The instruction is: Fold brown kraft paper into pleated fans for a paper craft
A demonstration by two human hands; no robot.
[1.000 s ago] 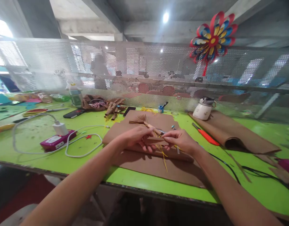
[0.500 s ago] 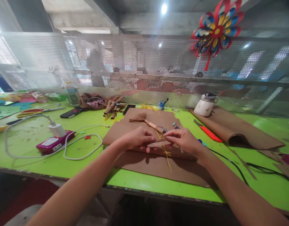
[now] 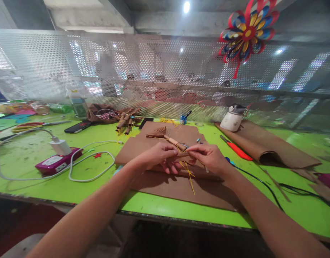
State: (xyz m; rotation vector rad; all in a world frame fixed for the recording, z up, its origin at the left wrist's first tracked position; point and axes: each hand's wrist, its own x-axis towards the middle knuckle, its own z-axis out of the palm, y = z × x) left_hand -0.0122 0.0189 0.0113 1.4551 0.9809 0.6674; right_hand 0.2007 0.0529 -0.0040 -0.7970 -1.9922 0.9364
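Note:
Between my two hands a narrow strip of brown paper (image 3: 183, 154) is stretched. My left hand (image 3: 163, 157) pinches its left end between thumb and forefinger, the other fingers loosely curled below. The right end is pinched by my right hand (image 3: 207, 157). Just beyond lies a rolled brown paper piece with a pleated fan end (image 3: 172, 140). Yellow strings (image 3: 191, 175) trail on the brown paper sheets (image 3: 165, 186) under my hands. A dark-tipped tool beside the roll is partly hidden by my fingers.
On the green table (image 3: 97, 193) a white cable runs from a purple power strip (image 3: 57, 162) at left. A red-handled cutter (image 3: 239, 152) and a white kettle-shaped bottle (image 3: 232, 118) on folded brown paper (image 3: 283, 150) are at right. Paper rolls (image 3: 125, 120) and a phone (image 3: 78, 126) lie behind.
The paper strip has turned from showing its broad face to nearly edge-on. My left fingers have uncurled a little beneath it. The camera view has shifted slightly.

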